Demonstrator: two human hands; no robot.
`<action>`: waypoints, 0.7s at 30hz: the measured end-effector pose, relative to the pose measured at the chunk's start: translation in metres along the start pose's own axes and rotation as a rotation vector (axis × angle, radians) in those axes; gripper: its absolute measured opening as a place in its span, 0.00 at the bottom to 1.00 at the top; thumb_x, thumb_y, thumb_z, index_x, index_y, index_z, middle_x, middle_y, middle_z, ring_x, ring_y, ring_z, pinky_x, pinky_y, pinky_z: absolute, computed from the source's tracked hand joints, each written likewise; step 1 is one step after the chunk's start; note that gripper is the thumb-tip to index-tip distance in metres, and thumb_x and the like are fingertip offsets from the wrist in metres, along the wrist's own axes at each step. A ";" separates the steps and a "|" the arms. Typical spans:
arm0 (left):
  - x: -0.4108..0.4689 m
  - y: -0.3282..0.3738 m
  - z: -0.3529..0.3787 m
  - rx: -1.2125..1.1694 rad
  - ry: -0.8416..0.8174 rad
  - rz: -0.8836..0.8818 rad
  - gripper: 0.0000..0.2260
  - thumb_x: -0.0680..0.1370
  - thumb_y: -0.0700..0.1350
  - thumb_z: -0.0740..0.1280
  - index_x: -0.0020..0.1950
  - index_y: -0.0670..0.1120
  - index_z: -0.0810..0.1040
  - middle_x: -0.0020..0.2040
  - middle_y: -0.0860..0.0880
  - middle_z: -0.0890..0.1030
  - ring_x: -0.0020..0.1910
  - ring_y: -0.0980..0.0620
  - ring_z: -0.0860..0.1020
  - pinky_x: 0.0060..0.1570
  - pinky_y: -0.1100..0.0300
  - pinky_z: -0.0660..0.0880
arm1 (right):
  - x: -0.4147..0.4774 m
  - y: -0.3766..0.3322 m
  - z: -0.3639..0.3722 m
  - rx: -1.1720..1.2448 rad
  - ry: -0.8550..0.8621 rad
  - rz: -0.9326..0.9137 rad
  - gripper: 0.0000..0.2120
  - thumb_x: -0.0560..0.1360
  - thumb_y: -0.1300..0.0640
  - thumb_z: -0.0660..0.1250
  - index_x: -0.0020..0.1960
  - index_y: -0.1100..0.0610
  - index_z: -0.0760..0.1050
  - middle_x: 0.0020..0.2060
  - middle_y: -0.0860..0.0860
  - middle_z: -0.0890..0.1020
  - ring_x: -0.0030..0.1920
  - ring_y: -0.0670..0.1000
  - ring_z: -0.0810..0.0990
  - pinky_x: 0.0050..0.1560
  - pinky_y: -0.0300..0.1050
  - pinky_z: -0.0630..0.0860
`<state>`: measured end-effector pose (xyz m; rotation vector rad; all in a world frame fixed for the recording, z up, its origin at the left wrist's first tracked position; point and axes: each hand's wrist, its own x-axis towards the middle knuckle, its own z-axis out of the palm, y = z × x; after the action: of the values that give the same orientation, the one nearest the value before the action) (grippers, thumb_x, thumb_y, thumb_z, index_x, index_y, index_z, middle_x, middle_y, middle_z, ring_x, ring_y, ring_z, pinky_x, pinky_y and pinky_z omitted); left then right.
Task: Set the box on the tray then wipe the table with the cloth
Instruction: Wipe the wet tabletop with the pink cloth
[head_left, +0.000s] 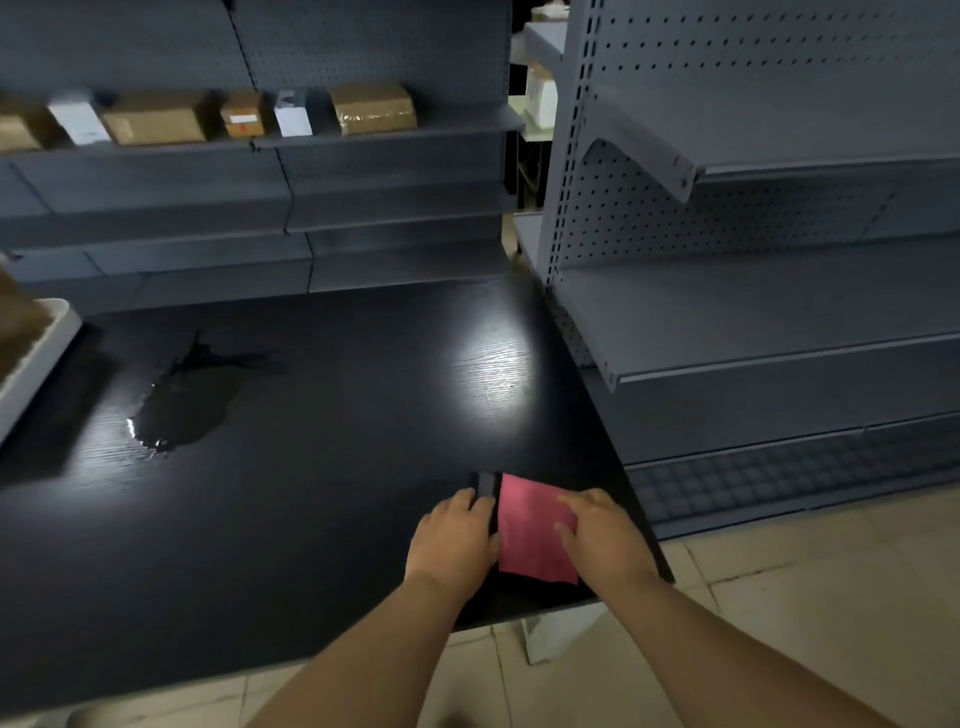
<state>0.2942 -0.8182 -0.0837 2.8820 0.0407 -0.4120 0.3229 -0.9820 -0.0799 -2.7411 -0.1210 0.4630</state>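
A pink cloth (535, 530) lies flat at the near right corner of the dark table (311, 493), with a dark strip (486, 484) along its left edge. My left hand (451, 538) curls its fingers over that left edge. Resting on the cloth's right side is my right hand (605, 532), fingers spread and fairly straight. A puddle of liquid (182, 400) glistens on the table's left part. At the far left edge stands a white tray (47, 353) with a brown box (18, 330) on it, both cut off by the frame.
Grey metal shelving (753, 332) stands right against the table's right side. Behind the table, more shelves (260, 208) carry several cardboard boxes (156, 122). A bright light patch falls on the table's far right. Tiled floor lies below the near edge.
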 end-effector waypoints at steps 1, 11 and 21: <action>0.002 0.001 0.003 -0.007 -0.019 -0.008 0.22 0.80 0.53 0.58 0.74 0.50 0.64 0.73 0.47 0.66 0.68 0.45 0.70 0.65 0.52 0.69 | 0.001 0.001 0.002 -0.006 -0.015 0.005 0.20 0.79 0.53 0.61 0.71 0.51 0.68 0.66 0.53 0.70 0.63 0.54 0.74 0.64 0.46 0.73; 0.018 0.008 0.014 -0.078 -0.083 -0.028 0.24 0.81 0.50 0.60 0.76 0.49 0.61 0.78 0.46 0.57 0.74 0.43 0.61 0.73 0.52 0.63 | 0.005 0.003 0.010 0.062 -0.076 0.035 0.26 0.79 0.53 0.62 0.75 0.51 0.60 0.71 0.52 0.62 0.65 0.52 0.74 0.66 0.44 0.71; 0.023 0.009 0.018 -0.305 -0.060 -0.074 0.21 0.78 0.42 0.63 0.71 0.47 0.68 0.71 0.47 0.65 0.66 0.50 0.70 0.63 0.60 0.69 | 0.015 0.003 0.009 0.230 -0.034 0.116 0.23 0.76 0.62 0.65 0.69 0.51 0.69 0.65 0.54 0.70 0.58 0.53 0.78 0.61 0.39 0.72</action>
<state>0.3120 -0.8309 -0.1050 2.5721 0.1840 -0.4621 0.3339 -0.9792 -0.0934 -2.5241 0.0790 0.5204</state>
